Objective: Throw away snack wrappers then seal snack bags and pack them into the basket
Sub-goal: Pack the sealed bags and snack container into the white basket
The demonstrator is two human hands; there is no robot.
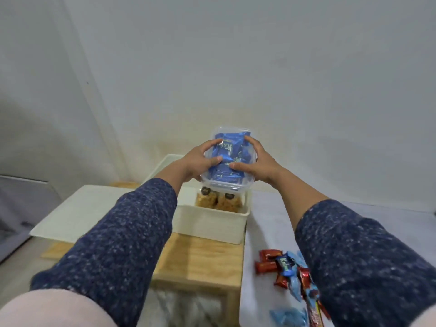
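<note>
Grip, left: left hand (200,161) clamped on the left side of the clear lidded plastic box packed with blue snack packets (228,161), thumb over the lid, fingers curled under the wall.
Grip, right: right hand (256,162) mirrored on the right side, thumb on the lid, fingers wrapped round the far edge; both holds looked firm.
Box position: held in the air, tilted toward the camera, right above the white rectangular plastic basket (212,224); not yet inside.
Basket contents: two clear bags of golden-brown snacks with dark clips (218,200) standing at the near end, directly under the box.
Risk one: lowered straight down, box likely to land on those bags and crush the crumbly snacks or perch crooked on top.
Risk two: tilt toward the near side could let the lid pop, if not fully snapped; seal not readable from here.
Risk three: basket seated near the edge of the pale wooden stand (200,258); a hard push down at the near end might rock or slide it.
Left over: loose red and blue wrapped candies and wrappers (286,272) lying on the white table (264,223) at near right, well apart from the basket; easily swept off by the right sleeve (354,256) on the way back.
Also there: flat white lid-like panel (77,208) to the left of the basket.
</note>
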